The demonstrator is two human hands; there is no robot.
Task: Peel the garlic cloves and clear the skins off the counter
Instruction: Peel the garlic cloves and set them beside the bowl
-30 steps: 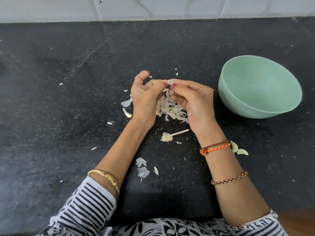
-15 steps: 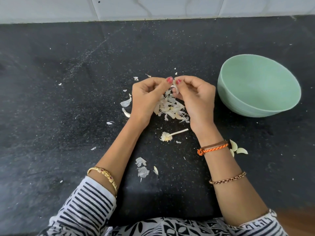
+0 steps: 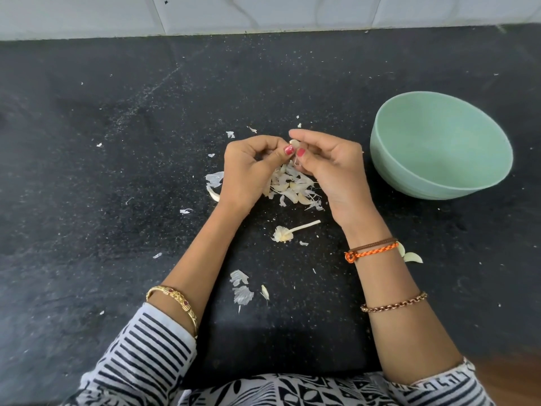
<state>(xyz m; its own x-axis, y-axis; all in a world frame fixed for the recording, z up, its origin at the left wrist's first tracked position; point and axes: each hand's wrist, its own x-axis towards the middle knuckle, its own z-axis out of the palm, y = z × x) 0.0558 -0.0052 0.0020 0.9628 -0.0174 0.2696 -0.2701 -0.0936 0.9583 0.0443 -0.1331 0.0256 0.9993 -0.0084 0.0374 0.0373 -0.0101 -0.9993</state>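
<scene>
A small garlic clove [image 3: 294, 143] is pinched between the fingertips of my left hand [image 3: 248, 171] and my right hand [image 3: 330, 165], held just above the black counter [image 3: 117, 171]. Both thumbs press on it. Under the hands lies a pile of garlic cloves and papery skins [image 3: 292, 187]. A bare garlic stem with its root base [image 3: 288, 231] lies nearer me. Two peeled cloves [image 3: 411, 256] sit beside my right wrist. Loose skins [image 3: 241, 288] lie between my forearms.
An empty pale green bowl [image 3: 415, 183] stands tilted to the right of my hands. Small skin flakes [image 3: 215, 178] are scattered left of the pile and across the counter. A white tiled wall [image 3: 263, 13] runs along the back edge.
My left index finger has curled back down, and both hands have closed in on the clove. The hands stay above the pile.
</scene>
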